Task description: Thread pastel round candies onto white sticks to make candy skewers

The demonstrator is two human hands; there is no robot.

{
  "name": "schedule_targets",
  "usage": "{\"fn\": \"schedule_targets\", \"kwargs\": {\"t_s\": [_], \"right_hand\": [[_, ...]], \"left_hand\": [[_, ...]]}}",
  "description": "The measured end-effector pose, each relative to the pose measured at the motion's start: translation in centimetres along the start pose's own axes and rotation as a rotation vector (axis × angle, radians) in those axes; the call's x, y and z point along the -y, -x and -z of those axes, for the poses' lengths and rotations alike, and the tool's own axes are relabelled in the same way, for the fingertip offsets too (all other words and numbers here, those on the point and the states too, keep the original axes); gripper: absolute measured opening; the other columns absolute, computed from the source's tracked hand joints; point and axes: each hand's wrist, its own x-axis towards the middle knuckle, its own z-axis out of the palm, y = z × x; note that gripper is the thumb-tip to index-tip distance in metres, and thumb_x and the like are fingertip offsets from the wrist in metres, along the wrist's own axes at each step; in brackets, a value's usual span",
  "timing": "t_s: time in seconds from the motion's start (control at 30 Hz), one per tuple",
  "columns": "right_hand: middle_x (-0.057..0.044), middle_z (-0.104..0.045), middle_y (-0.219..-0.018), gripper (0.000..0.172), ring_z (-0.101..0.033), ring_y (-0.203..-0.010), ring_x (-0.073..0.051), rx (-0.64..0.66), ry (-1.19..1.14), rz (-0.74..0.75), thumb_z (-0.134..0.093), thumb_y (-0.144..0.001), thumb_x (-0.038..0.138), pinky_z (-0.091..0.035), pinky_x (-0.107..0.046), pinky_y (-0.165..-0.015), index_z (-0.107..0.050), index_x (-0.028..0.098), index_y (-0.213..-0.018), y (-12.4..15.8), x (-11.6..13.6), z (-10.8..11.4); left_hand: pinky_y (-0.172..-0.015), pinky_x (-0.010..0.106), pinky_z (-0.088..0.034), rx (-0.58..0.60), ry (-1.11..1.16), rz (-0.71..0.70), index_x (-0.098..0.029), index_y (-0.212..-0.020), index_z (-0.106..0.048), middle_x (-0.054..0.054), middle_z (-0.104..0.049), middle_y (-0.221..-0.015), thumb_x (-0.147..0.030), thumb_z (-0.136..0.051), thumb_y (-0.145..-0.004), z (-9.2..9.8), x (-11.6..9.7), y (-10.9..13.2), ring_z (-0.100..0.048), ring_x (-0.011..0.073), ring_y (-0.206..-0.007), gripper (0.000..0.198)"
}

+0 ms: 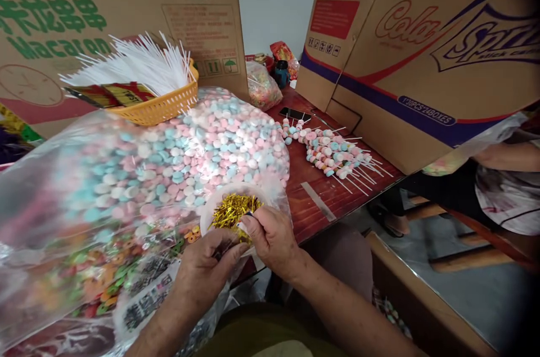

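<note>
My left hand (213, 264) and my right hand (272, 239) are close together at the near edge of a white bowl (206, 213) of gold twist ties (236, 209). The left fingers are pinched on something too small to make out. A small dark-tipped item shows between my right thumb and fingers, which are closed; what it is cannot be made out. Behind the bowl lies a big clear bag of pink, blue and white candies (177, 160). On the table to the right, skewers of the same candies (337, 154) are piled, sticks pointing right.
A yellow basket (156, 109) of white sticks (147, 62) rests behind the candy bag. Cardboard boxes (211, 25) stand at the back and right (379, 81). A phone (295, 115) lies on the red table (306, 222). Another person's arm (506, 154) shows at right.
</note>
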Motion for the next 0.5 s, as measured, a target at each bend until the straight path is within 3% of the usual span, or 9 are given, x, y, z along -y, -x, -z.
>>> {"fn": "schedule_targets", "kwargs": {"t_s": [0.1,0.2,0.3,0.4,0.5], "right_hand": [[0.003,-0.038,-0.050,0.045,-0.038,-0.049,-0.010,0.129,0.059,-0.097,-0.029,-0.095,0.040,-0.029,-0.024,-0.051,-0.033,0.020,-0.054,-0.2,-0.9,0.2],[0.003,-0.043,-0.050,0.051,-0.042,-0.048,-0.009,0.186,0.173,-0.210,-0.032,-0.095,0.042,-0.032,-0.021,-0.049,-0.041,0.018,-0.051,-1.6,-3.1,2.1],[-0.005,-0.059,-0.069,0.038,-0.054,-0.068,-0.015,0.095,0.378,-0.373,-0.036,-0.094,0.029,-0.040,-0.025,-0.065,-0.055,0.014,-0.064,-3.7,-7.3,6.4],[-0.023,-0.061,-0.092,0.019,-0.052,-0.101,-0.031,0.013,0.598,-0.532,-0.049,-0.084,0.016,-0.036,-0.044,-0.084,-0.061,0.008,-0.071,-5.3,-12.2,10.8],[-0.029,-0.059,-0.092,0.016,-0.049,-0.108,-0.038,0.048,0.683,-0.598,-0.055,-0.080,0.012,-0.031,-0.050,-0.084,-0.061,0.008,-0.066,-5.6,-15.7,12.7]], "left_hand": [[-0.051,0.019,-0.045,0.003,0.017,-0.142,-0.020,-0.069,-0.064,-0.002,-0.065,-0.059,-0.030,-0.057,-0.084,-0.7,-0.1,-0.4,-0.060,0.0117,-0.053,0.019],[-0.048,0.018,-0.042,0.019,0.009,-0.197,-0.020,-0.066,-0.062,-0.003,-0.061,-0.056,-0.026,-0.051,-0.087,-0.4,0.0,-0.8,-0.055,0.0099,-0.050,0.024],[-0.052,0.018,-0.046,0.013,0.049,-0.151,-0.020,-0.065,-0.060,-0.002,-0.062,-0.059,-0.026,-0.047,-0.090,0.6,0.5,-0.8,-0.057,0.0107,-0.055,0.029],[-0.075,0.027,-0.052,-0.022,0.102,-0.149,-0.021,-0.082,-0.069,0.003,-0.072,-0.081,-0.025,-0.051,-0.089,1.7,1.3,-0.2,-0.066,0.0162,-0.080,0.019],[-0.082,0.033,-0.051,-0.059,0.183,-0.075,-0.022,-0.094,-0.070,0.005,-0.073,-0.092,-0.025,-0.056,-0.087,2.3,1.9,0.5,-0.066,0.0182,-0.086,0.016]]}}
